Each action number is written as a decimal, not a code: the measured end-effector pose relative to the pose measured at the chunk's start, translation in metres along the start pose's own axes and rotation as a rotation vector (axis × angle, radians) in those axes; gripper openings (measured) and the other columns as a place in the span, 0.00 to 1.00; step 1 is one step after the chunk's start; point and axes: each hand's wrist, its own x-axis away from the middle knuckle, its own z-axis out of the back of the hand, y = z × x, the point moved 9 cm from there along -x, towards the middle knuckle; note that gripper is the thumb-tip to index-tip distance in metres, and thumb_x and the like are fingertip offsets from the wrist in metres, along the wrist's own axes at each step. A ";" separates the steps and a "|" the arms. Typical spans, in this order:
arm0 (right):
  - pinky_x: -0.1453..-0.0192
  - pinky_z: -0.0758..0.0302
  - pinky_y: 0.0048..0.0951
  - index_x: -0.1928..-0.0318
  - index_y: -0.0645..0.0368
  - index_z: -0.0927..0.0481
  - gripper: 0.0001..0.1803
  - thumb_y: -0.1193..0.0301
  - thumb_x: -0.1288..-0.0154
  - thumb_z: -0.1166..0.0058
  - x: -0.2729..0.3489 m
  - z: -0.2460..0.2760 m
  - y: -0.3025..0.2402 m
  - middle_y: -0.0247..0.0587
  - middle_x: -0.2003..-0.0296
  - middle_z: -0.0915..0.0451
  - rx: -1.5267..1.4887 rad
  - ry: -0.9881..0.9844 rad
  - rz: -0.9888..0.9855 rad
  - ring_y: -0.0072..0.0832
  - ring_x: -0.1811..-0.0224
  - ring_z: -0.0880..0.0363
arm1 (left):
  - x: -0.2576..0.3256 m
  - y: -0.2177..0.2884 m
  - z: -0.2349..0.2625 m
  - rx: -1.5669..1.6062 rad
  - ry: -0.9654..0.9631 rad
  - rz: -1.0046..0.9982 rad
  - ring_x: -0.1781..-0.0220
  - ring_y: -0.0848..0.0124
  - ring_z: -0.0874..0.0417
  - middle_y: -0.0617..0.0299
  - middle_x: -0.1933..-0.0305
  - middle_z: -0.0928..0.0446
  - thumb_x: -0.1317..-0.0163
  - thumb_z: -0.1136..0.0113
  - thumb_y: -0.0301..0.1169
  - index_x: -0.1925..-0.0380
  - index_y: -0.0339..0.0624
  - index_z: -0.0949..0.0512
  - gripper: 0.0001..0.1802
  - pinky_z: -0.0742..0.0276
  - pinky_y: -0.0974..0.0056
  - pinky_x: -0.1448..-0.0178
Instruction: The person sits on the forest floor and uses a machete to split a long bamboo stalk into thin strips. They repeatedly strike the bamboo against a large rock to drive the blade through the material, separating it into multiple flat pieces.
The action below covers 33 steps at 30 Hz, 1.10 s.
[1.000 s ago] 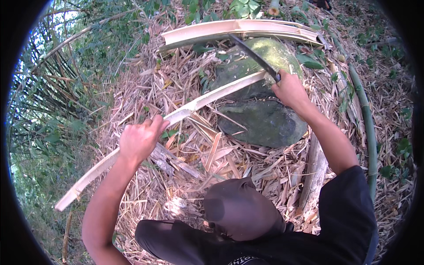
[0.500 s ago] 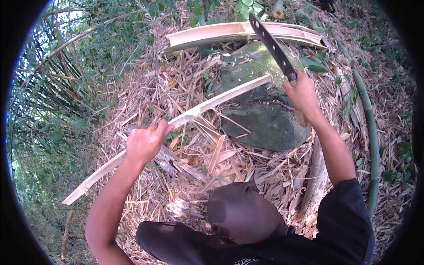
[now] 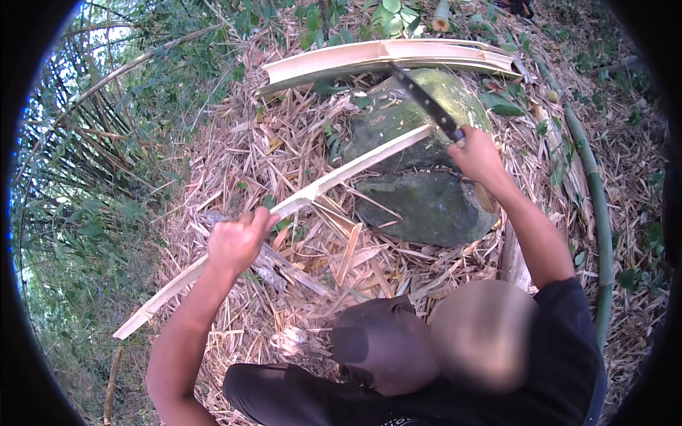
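A long, pale split bamboo strip [image 3: 369, 159] slants across the middle, its far end over a mossy rock [image 3: 419, 206]. My left hand [image 3: 238, 243] is closed around the strip towards its lower left end. In my right hand [image 3: 477, 156] is the wooden handle of a machete. The machete's dark blade [image 3: 425, 101], with a row of holes along it, points up and left over the rock. The strip's far end lies close to the base of the blade; whether they touch I cannot tell. My right fingers are partly hidden behind the handle.
Beyond the rock lies a thick split bamboo piece [image 3: 327, 58], pale inside. Dry shavings [image 3: 298, 121] cover the ground. A green bamboo pole [image 3: 597, 206] runs down the right side, and leafy growth [image 3: 99, 192] stands at left. My knee [image 3: 383, 344] is bent nearby.
The machete has come down and slightly left, its blade now lower over the rock near the strip's end. My left hand, still on the strip, has shifted slightly down in view.
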 end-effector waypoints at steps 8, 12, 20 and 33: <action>0.55 0.21 0.49 0.57 0.71 0.21 0.18 0.67 0.42 0.40 -0.005 -0.003 -0.007 0.65 0.71 0.18 0.057 0.038 0.091 0.57 0.63 0.16 | 0.004 -0.008 -0.006 -0.012 -0.079 0.043 0.86 0.63 0.19 0.58 0.83 0.22 0.26 0.44 0.46 0.71 0.47 0.28 0.18 0.28 0.60 0.86; 0.59 0.23 0.47 0.59 0.70 0.21 0.17 0.67 0.43 0.40 0.018 0.002 -0.021 0.62 0.73 0.19 -0.171 0.111 -0.033 0.52 0.68 0.16 | 0.023 -0.013 -0.033 0.317 -0.217 0.255 0.82 0.47 0.19 0.50 0.84 0.22 0.27 0.45 0.50 0.66 0.45 0.24 0.20 0.24 0.45 0.77; 0.61 0.23 0.40 0.59 0.69 0.19 0.17 0.67 0.45 0.39 0.065 -0.064 -0.083 0.54 0.73 0.18 -0.318 -0.055 0.158 0.45 0.72 0.19 | 0.187 -0.025 -0.063 0.795 -0.528 0.848 0.66 0.44 0.16 0.42 0.71 0.20 0.26 0.46 0.51 0.60 0.39 0.19 0.24 0.24 0.49 0.59; 0.63 0.26 0.37 0.55 0.70 0.18 0.21 0.67 0.46 0.34 0.227 -0.288 -0.273 0.46 0.75 0.21 -0.309 -0.794 0.646 0.34 0.74 0.23 | 0.607 0.115 0.091 0.577 -0.769 1.770 0.55 0.42 0.16 0.37 0.60 0.17 0.26 0.53 0.59 0.51 0.37 0.20 0.32 0.23 0.46 0.50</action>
